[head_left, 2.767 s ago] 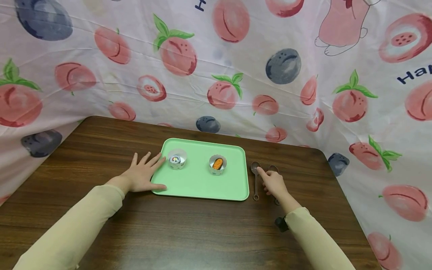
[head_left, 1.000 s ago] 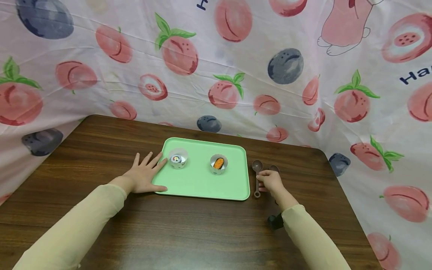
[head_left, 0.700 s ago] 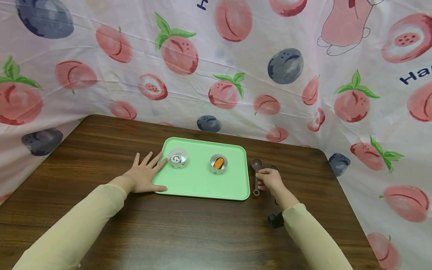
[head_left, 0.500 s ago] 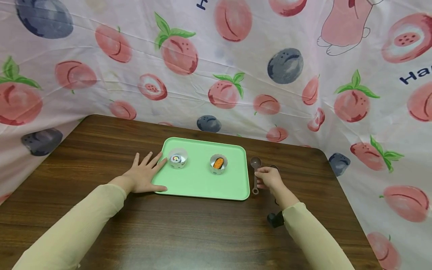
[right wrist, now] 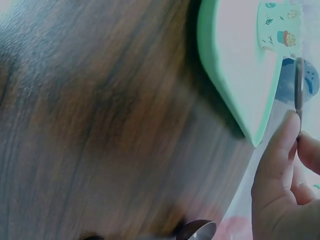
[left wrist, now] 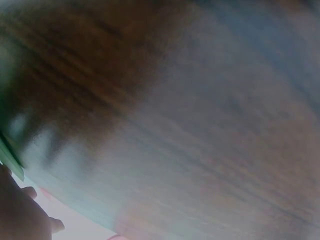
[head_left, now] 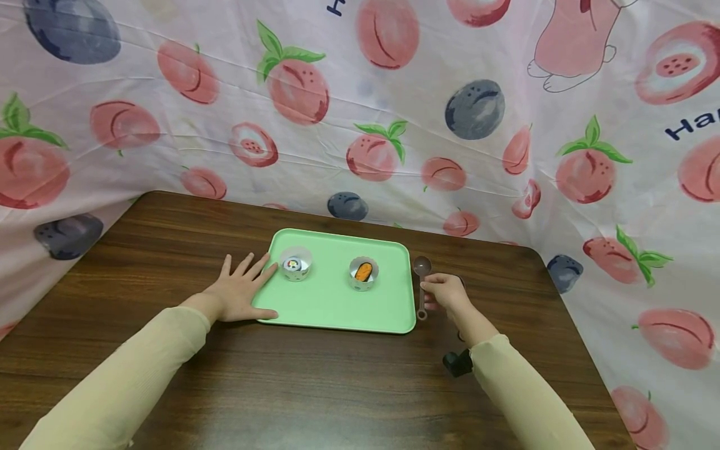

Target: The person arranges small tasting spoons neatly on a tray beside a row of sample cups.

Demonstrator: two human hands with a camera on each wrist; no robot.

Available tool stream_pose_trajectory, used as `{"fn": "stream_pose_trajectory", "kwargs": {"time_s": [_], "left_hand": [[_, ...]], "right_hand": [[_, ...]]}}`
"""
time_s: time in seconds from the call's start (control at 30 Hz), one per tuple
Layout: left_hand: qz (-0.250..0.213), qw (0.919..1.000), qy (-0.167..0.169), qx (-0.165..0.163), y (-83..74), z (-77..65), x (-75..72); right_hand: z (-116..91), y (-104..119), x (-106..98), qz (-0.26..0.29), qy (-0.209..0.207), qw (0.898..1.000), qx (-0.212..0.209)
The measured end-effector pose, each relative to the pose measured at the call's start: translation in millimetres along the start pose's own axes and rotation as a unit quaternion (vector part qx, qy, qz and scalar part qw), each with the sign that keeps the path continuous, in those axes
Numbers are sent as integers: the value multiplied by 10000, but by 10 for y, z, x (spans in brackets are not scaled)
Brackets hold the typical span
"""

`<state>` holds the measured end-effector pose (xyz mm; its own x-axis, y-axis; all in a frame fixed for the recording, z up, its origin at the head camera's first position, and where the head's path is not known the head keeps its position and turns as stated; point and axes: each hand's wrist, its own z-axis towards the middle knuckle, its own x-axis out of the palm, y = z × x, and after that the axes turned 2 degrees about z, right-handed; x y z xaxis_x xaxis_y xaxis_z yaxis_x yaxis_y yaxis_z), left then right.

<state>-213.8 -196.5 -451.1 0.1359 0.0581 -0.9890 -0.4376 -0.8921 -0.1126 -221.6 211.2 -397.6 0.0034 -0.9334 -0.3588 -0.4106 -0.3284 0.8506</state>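
With thumb and fingers, my right hand (head_left: pixel 447 295) pinches the handle of a brown spoon (head_left: pixel 422 267) that has a round bowl and a ring at its end. In the right wrist view this spoon (right wrist: pixel 299 85) shows edge-on, above the table. A second brown spoon (right wrist: pixel 200 231) lies beneath the right hand, mostly hidden in the head view. My left hand (head_left: pixel 240 292) rests with spread fingers on the left rim of a light green tray (head_left: pixel 332 312). On the tray stand two paper cups: the left cup (head_left: pixel 295 272) holds a sushi roll (head_left: pixel 292 265), the right cup (head_left: pixel 360 285) an orange-topped sushi piece (head_left: pixel 364 272).
The brown wooden table (head_left: pixel 315 387) extends in front of the tray and to both sides. A fruit-printed cloth (head_left: pixel 236 81) hangs behind its back edge and along the right. A dark device (head_left: pixel 458 362) sits under the right wrist.
My right hand has moved from pointing at the spoon's bowl to pinching its handle. The spoon has then shifted slightly left and away, toward the tray's right edge. The left hand stays put.
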Motion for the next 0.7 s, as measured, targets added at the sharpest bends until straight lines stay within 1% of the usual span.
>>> {"fn": "stream_pose_trajectory", "kwargs": {"time_s": [0.2,0.3,0.7], "left_hand": [[25,10000,-16,7,3,1,8],[20,10000,29,-19,9,8,13],[35,10000,86,-2,17,12,10]], "right_hand": [[-29,58,35,76,59,9999,28],[-39,90,56,116,97,9999,29],[-60,182,134,128,246,9995,-177]]}}
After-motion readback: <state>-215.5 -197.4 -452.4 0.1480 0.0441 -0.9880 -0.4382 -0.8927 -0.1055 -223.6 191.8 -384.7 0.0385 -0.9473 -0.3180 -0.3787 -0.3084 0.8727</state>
